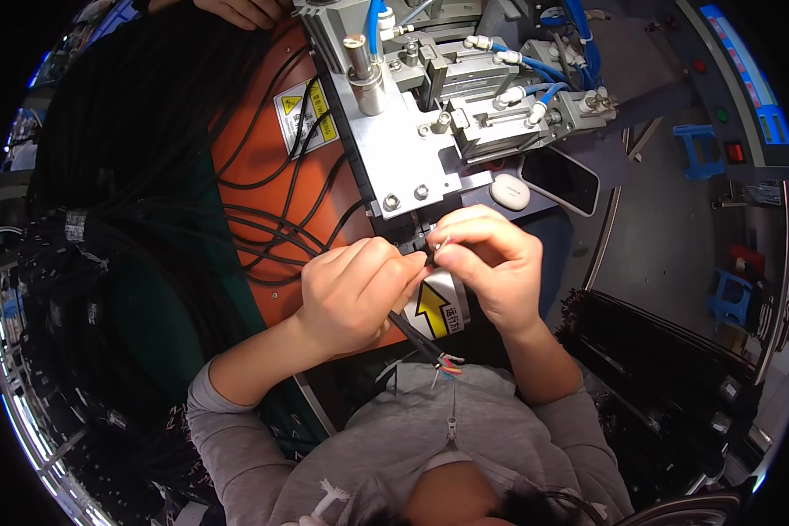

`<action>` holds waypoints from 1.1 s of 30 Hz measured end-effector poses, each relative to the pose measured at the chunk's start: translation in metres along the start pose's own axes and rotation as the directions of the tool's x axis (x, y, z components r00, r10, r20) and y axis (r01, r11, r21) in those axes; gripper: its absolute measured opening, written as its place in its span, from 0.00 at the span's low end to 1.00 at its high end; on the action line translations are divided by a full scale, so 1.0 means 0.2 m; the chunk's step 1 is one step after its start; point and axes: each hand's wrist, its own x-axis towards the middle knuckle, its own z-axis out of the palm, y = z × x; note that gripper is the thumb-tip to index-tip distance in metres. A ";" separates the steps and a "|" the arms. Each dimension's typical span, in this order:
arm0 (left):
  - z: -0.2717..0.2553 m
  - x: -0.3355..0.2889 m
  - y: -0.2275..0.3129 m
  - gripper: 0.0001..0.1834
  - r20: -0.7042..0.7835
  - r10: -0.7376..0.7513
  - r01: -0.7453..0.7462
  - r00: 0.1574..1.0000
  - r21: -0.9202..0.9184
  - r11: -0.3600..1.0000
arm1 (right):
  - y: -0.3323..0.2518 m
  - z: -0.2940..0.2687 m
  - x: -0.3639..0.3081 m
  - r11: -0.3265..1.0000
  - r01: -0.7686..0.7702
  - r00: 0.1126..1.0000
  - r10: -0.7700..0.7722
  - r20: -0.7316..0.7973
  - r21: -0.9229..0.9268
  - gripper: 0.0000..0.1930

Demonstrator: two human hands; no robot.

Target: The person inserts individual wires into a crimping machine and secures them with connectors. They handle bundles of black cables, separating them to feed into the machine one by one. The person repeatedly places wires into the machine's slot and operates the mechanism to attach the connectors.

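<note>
My left hand (355, 294) is closed round a black cable, its fingertips pinched just in front of the machine's front edge. Meeting it there, my right hand (500, 267) pinches thin pale wires at the cable's tip between thumb and forefinger; the fingers partly hide them. A black sleeved cable (418, 338) hangs out below my left hand toward my lap, with bare coloured wires (450, 366) fanned at its end. Close above both hands is the metal machine (403, 167), and under them lies a label with a yellow arrow (431, 309).
Black cables (272, 223) run across the orange worktop (252, 202) from a large bundle (74, 226) at left. A white case (509, 192) and a phone (563, 180) lie right of the machine. Another person's hand (244, 10) shows at the top. A control screen (745, 74) stands far right.
</note>
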 end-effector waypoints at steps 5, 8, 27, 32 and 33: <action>0.01 -0.02 0.02 0.09 0.014 -0.035 0.034 0.999 0.059 0.998 | 0.01 0.00 -0.02 0.825 0.282 0.951 -0.309 0.026 -0.489 0.07; -0.01 -0.01 0.01 0.10 0.044 0.023 -0.029 0.999 0.154 0.988 | 0.01 -0.02 -0.01 0.587 0.450 0.868 -0.465 0.174 -0.673 0.09; 0.03 -0.04 -0.01 0.16 0.111 0.144 -0.167 0.983 0.230 0.959 | 0.06 -0.20 0.00 0.962 -0.120 0.969 0.167 0.184 -0.244 0.06; 0.05 -0.04 -0.01 0.15 0.104 0.145 -0.169 0.984 0.276 0.946 | 0.07 -0.17 0.01 0.938 -0.029 0.988 0.080 0.132 -0.345 0.05; 0.05 -0.04 -0.01 0.15 0.123 0.113 -0.144 0.986 0.277 0.950 | 0.06 -0.16 0.03 0.892 0.046 0.991 0.015 0.132 -0.450 0.05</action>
